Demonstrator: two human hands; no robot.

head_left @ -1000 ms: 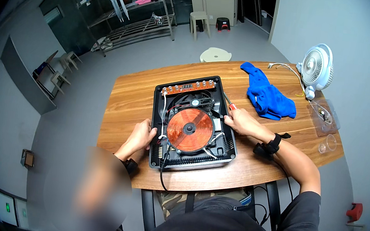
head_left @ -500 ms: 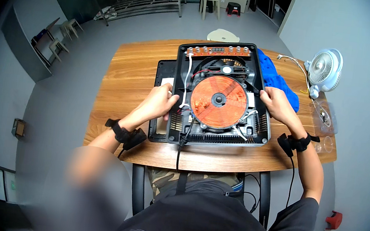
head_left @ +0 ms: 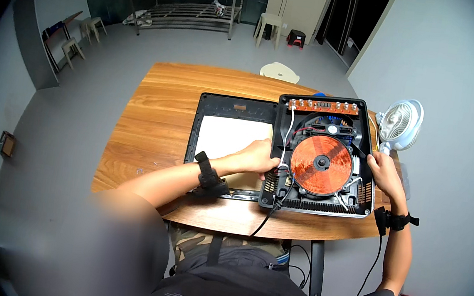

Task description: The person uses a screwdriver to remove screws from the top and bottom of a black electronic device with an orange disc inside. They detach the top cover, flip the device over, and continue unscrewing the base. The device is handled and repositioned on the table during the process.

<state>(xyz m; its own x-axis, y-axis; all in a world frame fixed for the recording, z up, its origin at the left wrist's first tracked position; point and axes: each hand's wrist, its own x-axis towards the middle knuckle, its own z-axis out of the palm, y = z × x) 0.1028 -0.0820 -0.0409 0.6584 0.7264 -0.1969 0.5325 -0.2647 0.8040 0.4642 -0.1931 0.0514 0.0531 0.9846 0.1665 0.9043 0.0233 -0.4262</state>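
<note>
An opened induction cooker base (head_left: 278,194) with a round copper coil (head_left: 322,158) sits between my hands on the right part of the table. Along its far edge runs an orange circuit board (head_left: 304,104); a black fan and loose wires show around the coil. My left hand (head_left: 258,156) is closed on the base's left edge. At the right edge, my right hand (head_left: 385,173) grips the housing, thumb on the rim. To the left lies the black-framed top panel (head_left: 195,128) with a cream sheet (head_left: 232,135) inside, partly covered by my left hand and wrist.
The wooden table (head_left: 146,119) bears a few tiny pieces (head_left: 139,170) at the left. A white fan (head_left: 401,124) stands at the right, and a bit of blue cloth (head_left: 319,94) shows behind the base. The black power cord (head_left: 266,220) hangs over the near edge.
Both hands have carried the cooker base to the right, uncovering most of the top panel. The base now covers nearly all of the blue cloth. The view has shifted too.
</note>
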